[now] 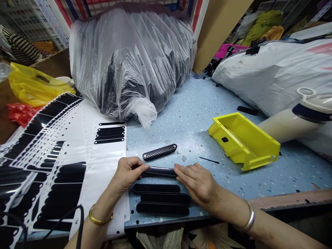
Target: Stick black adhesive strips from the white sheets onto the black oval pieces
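Note:
A long, round-ended black piece with a glossy top [162, 171] lies level between my two hands. My left hand [131, 170] pinches its left end between thumb and fingers. At the other end, the fingers of my right hand [198, 181] are pressed together on the piece; the thumb is hidden. Just beyond is a similar black piece with a lattice face and a screw at each end [159, 152]. Nearer the table edge, several plain black strip-shaped pieces [163, 204] lie in a row, dark side up.
White sheets with black adhesive strips [103, 166] cover the left side. A yellow plastic bin [246, 138] stands at right on the blue speckled table [181, 114]. Beyond are a large clear bag of black items [135, 62] and a white sack [259, 72]. A thin black stick [209, 159] lies right of centre.

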Action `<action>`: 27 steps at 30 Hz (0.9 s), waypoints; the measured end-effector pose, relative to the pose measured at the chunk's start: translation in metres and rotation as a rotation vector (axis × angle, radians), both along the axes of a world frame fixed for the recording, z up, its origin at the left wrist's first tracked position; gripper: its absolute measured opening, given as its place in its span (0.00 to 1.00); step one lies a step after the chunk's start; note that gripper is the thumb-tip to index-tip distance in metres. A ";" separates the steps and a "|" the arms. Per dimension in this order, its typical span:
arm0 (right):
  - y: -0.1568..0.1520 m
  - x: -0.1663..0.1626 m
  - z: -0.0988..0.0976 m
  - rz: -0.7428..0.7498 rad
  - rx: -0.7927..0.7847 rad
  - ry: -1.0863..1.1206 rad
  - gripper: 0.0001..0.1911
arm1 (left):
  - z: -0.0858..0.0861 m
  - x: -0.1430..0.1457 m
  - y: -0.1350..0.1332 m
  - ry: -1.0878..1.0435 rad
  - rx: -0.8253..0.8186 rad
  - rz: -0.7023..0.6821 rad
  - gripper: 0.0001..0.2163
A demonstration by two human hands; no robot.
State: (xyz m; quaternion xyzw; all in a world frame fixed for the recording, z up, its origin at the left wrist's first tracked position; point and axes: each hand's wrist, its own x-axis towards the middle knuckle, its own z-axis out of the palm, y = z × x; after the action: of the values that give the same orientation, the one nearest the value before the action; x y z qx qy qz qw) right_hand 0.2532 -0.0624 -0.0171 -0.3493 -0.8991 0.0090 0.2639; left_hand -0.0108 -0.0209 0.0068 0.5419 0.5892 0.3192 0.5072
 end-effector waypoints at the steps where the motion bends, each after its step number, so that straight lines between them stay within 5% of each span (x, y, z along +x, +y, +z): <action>1: -0.001 0.001 0.001 0.007 -0.009 0.017 0.17 | 0.000 0.000 0.000 -0.002 -0.001 0.000 0.12; 4: -0.002 0.006 0.011 -0.027 -0.059 0.126 0.17 | 0.002 0.001 0.000 -0.014 -0.007 0.004 0.11; 10: -0.003 0.017 0.039 -0.349 -0.174 0.342 0.09 | 0.005 0.001 0.000 -0.032 0.014 -0.012 0.11; 19: 0.011 -0.023 0.014 -0.511 -0.445 0.123 0.26 | -0.003 -0.002 0.001 -0.059 0.024 -0.048 0.12; 27: 0.013 -0.005 0.019 -0.512 -0.488 0.182 0.27 | -0.009 -0.004 0.003 -0.091 0.076 -0.086 0.12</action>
State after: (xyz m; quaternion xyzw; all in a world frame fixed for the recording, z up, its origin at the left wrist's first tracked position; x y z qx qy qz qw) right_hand 0.2482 -0.0493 0.0017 -0.6134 -0.7268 0.1882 0.2453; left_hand -0.0147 -0.0183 -0.0021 0.5704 0.5291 0.3439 0.5258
